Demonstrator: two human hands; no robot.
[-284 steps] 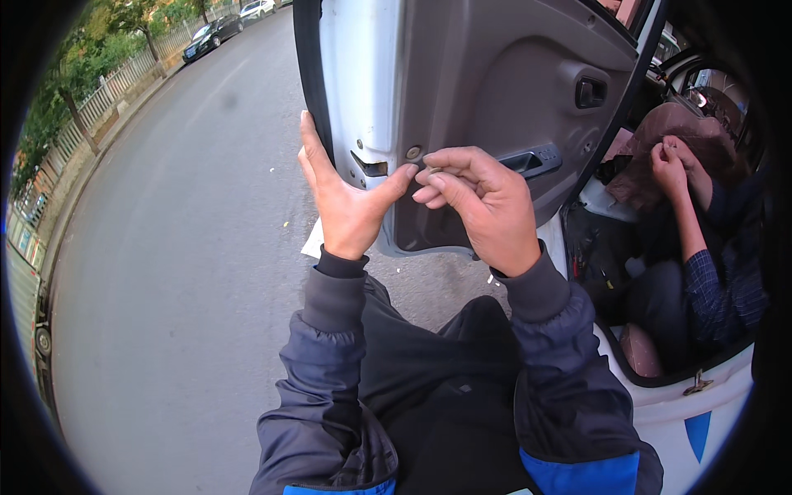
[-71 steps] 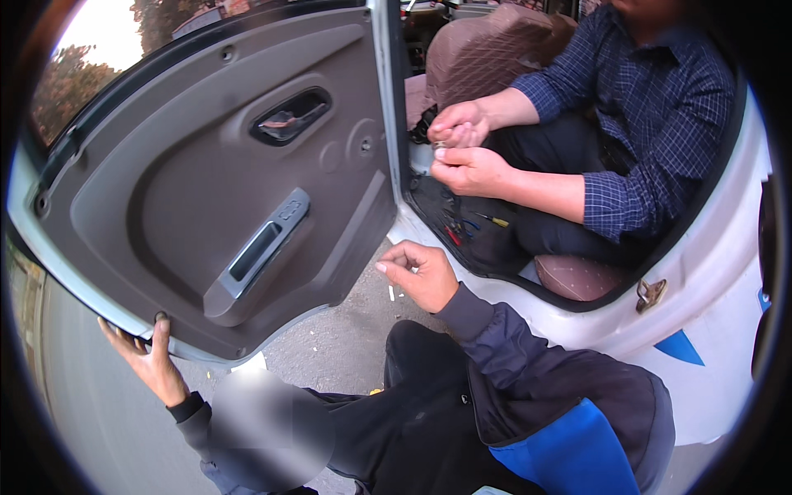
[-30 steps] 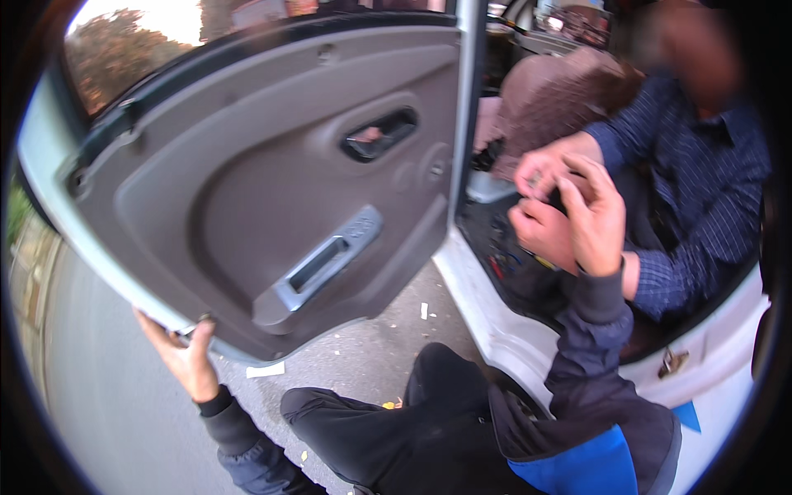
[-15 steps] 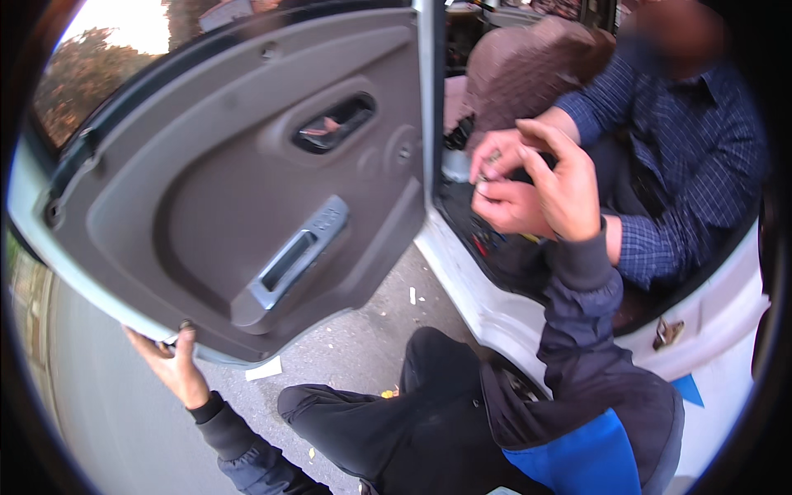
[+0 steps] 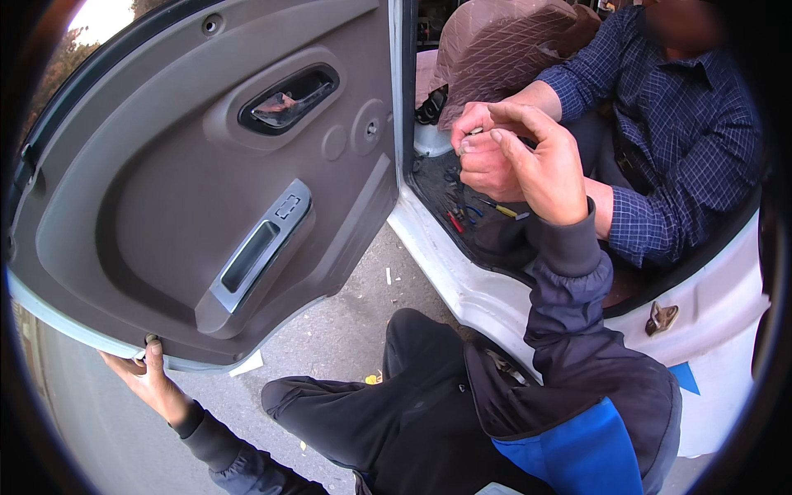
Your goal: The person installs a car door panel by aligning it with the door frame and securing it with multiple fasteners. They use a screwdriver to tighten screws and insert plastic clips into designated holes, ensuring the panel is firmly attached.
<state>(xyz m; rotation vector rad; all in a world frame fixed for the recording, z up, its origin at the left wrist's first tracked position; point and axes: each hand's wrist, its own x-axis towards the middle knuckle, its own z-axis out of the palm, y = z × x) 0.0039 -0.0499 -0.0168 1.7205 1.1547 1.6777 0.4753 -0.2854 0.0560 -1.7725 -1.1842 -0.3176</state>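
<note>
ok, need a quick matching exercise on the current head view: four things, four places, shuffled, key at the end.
Things
1. Left hand
2. Right hand
3. Yellow-handled tool
4. Metal catch

Places
A. On the dark floor inside the vehicle
B. At the edge of the open door, thumb on the inner side
C. On the white bodywork, right part of the view
D. Overlapping a co-worker's hands in view, contact unclear

Pairs: 1-B, 2-D, 3-A, 4-C

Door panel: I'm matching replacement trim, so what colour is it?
The door panel is brownish grey; the head view shows it best.
</note>
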